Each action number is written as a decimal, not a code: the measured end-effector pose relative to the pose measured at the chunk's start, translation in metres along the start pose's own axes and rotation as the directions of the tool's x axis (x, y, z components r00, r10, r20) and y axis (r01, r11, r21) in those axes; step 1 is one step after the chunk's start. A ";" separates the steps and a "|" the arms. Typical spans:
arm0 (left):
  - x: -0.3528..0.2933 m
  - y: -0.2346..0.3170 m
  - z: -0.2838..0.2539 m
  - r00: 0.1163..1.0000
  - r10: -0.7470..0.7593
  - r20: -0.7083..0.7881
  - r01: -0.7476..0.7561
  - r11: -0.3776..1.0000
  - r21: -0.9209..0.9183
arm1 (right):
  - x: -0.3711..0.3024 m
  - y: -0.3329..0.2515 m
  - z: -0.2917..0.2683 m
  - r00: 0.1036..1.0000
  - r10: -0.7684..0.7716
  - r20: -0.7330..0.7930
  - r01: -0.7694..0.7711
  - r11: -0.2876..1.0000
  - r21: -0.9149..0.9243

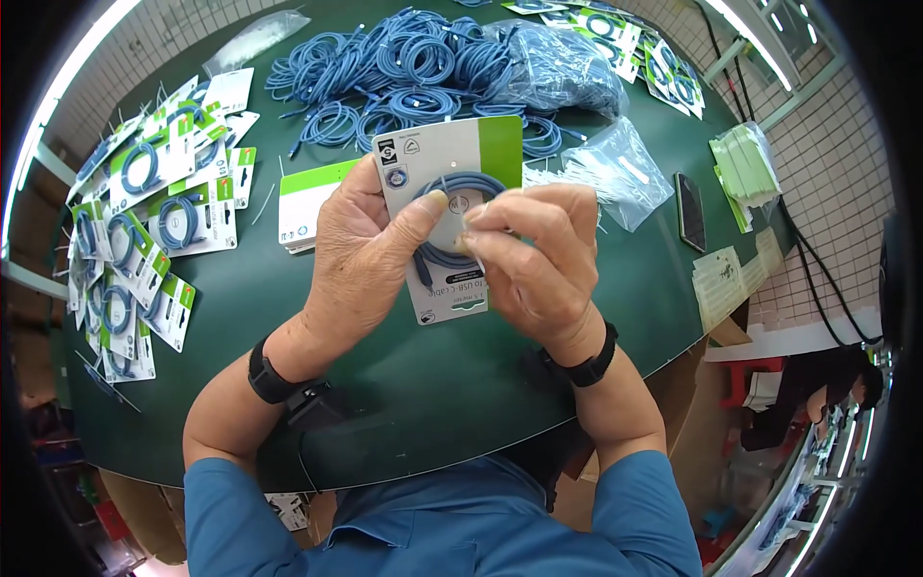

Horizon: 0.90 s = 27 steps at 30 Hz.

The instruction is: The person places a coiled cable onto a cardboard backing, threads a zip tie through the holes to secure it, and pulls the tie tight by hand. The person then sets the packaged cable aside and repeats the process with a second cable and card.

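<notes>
A blue cable coil [473,180] lies against a white-and-green card [444,154], raised above the table [260,332]. The left hand [358,255] pinches card and coil; the right hand [543,255], fingertips pressed together, partly obscures both, contents indiscernible. Loose cables [413,60] lie beyond. Tabletop: dark green. Wall [851,192]: tiled.
</notes>
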<state>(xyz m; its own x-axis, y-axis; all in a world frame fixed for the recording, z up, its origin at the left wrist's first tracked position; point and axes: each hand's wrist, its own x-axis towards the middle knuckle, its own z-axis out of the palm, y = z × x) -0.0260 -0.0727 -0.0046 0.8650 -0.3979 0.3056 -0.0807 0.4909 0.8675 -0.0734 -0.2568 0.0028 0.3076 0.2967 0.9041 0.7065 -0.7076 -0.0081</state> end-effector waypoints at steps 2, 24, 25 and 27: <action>0.002 0.003 -0.002 1.000 0.001 -0.014 -0.001 1.000 -0.011 | -0.001 -0.007 0.000 1.000 0.005 0.004 -0.005 0.999 0.032; -0.003 0.003 0.001 0.998 -0.060 -0.023 0.060 0.998 -0.025 | -0.004 -0.011 0.006 0.995 0.092 0.029 -0.096 0.921 0.377; -0.003 0.001 0.001 0.998 -0.062 -0.022 0.062 0.998 -0.027 | -0.004 -0.012 0.007 0.995 0.094 0.031 -0.098 0.922 0.375; -0.003 -0.001 0.001 0.998 -0.056 -0.020 0.055 0.998 -0.006 | -0.004 -0.012 0.009 0.996 0.083 0.013 -0.083 0.940 0.332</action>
<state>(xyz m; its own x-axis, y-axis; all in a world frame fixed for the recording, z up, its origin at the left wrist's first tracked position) -0.0286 -0.0726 -0.0062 0.8779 -0.4090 0.2490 -0.0295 0.4727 0.8807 -0.0773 -0.2441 -0.0047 0.3739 0.2454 0.8944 0.8499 -0.4766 -0.2245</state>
